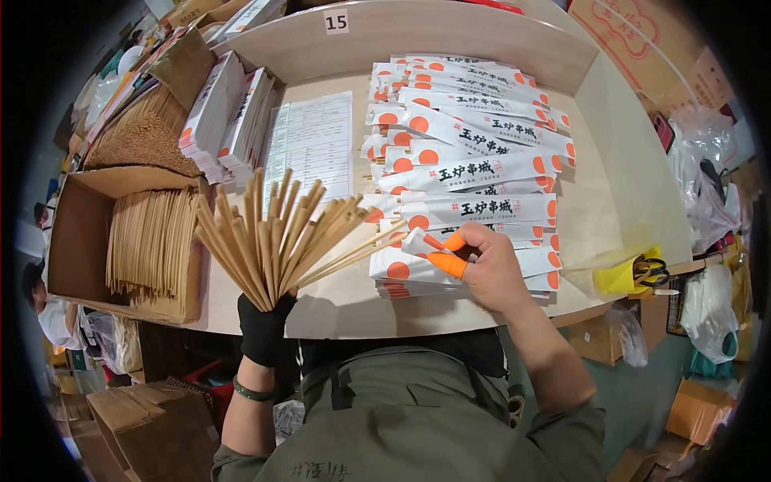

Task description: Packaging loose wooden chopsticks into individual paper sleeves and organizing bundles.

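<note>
My left hand [267, 333], in a black glove, is closed around the lower ends of a fanned bundle of wooden chopsticks [277, 249]. A pair of thin sticks [353, 255] slants out of the bundle toward my right hand [491, 269]. Orange covers sit on the right thumb and a finger, which pinch a small white-and-orange paper sleeve [418, 242]. The stick tips reach the sleeve's end; I cannot tell whether they are inside. Beneath and beyond the right hand lies a large pile of white paper chopstick sleeves [482, 173] with orange dots.
Left of the tabletop [329, 309], a cardboard box [68, 273] holds upright wooden sticks, with another stick-filled box [140, 132] behind. Stacked flat sleeves [217, 108] stand beside a printed sheet [309, 145]. A yellow holder with scissors [630, 275] hangs at the right edge.
</note>
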Demonstrator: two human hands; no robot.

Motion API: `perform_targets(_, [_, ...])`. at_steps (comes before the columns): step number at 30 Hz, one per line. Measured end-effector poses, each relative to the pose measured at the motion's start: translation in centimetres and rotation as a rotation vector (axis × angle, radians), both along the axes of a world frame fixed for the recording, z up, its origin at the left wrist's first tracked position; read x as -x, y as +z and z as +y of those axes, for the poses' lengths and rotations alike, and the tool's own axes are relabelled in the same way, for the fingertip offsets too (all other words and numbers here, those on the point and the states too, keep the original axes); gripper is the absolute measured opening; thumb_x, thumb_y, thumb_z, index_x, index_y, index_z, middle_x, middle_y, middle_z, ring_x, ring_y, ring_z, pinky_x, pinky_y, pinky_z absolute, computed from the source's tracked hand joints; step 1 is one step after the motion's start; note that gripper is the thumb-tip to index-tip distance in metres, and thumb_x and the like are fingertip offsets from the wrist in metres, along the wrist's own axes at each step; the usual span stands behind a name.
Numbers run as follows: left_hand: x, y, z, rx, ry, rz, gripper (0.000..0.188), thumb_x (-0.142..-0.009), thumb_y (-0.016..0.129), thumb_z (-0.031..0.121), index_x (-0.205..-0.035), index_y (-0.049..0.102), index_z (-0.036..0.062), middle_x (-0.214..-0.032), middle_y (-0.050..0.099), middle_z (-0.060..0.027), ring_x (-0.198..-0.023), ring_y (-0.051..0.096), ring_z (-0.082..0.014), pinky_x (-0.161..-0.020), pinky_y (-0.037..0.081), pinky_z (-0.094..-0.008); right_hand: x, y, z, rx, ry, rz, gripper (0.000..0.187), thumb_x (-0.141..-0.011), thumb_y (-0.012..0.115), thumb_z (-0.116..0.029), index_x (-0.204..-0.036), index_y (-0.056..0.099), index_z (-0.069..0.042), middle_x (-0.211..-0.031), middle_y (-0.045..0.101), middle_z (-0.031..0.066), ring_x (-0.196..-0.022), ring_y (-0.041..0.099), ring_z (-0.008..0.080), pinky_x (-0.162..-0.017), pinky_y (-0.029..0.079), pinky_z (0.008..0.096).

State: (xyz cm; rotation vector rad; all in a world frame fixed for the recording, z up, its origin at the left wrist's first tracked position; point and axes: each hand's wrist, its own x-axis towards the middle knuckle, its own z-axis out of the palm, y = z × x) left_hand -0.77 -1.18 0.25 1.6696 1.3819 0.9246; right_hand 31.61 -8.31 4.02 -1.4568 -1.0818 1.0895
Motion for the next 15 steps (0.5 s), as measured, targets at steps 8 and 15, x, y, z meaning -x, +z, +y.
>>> perform_targets(8, [1.9,0.6,0.9,0.063,-0.071,0.023,0.034,-0.078,0.074,0.010,-0.108,0.061,-0.0006,-0.095,0.066,-0.0048,-0.085,0.060,-0.0124,-0.075,0.049,-0.0284,-0.8,0.5,-0.3,-0.052,0.012,-0.170,0.012,-0.075,0.074,-0.002,-0.078,0.063,0.002,-0.074,0.052,-0.0004,-0.064,0.046,0.0069,-0.059,0.038,0.0233])
perform_targets(15, [2.1,2.2,1.6,0.110,-0.200,0.119,0.033,-0.079,0.074,0.012,-0.108,0.062,-0.0006,-0.098,0.067,-0.0079,-0.088,0.062,-0.0145,-0.078,0.050,-0.0306,-1.0,0.6,-0.5,-0.212,0.201,-0.538,0.013,-0.073,0.074,-0.009,-0.082,0.067,-0.002,-0.076,0.055,0.0043,-0.070,0.051,0.0181,-0.063,0.042,0.0272])
